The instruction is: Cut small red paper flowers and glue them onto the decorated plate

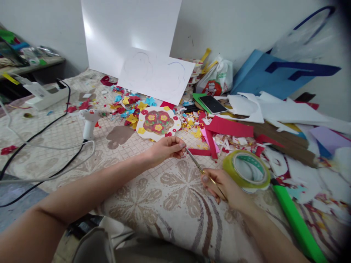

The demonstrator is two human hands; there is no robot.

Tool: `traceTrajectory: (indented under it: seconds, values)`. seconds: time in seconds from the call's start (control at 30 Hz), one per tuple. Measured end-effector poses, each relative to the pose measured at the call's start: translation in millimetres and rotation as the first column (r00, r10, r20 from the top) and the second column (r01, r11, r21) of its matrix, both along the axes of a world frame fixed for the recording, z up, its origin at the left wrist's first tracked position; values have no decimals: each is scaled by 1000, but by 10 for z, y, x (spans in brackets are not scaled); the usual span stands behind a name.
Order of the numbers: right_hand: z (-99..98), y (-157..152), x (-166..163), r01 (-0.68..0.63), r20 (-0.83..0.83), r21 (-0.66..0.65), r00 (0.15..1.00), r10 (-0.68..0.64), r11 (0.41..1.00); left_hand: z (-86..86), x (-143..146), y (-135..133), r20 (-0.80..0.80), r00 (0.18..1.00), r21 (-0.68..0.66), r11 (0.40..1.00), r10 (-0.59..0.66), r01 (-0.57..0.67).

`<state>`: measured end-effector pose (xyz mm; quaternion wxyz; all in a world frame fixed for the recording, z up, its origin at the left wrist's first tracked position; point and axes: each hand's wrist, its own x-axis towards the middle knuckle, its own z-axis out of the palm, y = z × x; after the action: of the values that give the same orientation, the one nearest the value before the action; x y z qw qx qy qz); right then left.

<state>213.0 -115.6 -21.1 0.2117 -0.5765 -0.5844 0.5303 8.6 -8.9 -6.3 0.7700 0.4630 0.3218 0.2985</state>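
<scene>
Gold-handled scissors (197, 164) are gripped in my right hand (216, 182), their blades pointing up and left. At the blade tips, the fingers of my left hand (172, 147) are pinched together; whatever they hold, if anything, is too small to make out. Just beyond that hand lies a white scalloped-edge plaque (141, 116) decorated with red and yellow flowers. Paper flowers and scraps in red, yellow and blue (133, 106) are heaped behind it. Strips of red paper (230, 126) lie to the right, close to the scissors.
A roll of clear yellowish tape (229, 164) and a green cutter (293, 215) sit at the right. Behind are a phone (212, 104) and white foam offcuts (296, 109). At left stand a white glue gun (89, 124), its cables and a power strip (48, 96). White boards (156, 73) lean at the back.
</scene>
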Motion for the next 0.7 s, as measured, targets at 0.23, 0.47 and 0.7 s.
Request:
traceTrajectory:
  seconds: [0.23, 0.47, 0.7]
  values:
    - [-9, 9, 1, 11, 22, -7, 1000, -11, 1000, 15, -2, -3, -9, 1000, 9, 1000, -2, 3]
    - [-9, 8, 7, -3, 75, 16, 997, 2, 1000, 25, -4, -9, -13, 1000, 9, 1000, -4, 4]
    - [84, 12, -39, -22, 183, 75, 983, 8, 997, 11, -1, -5, -21, 1000, 31, 999, 7, -6]
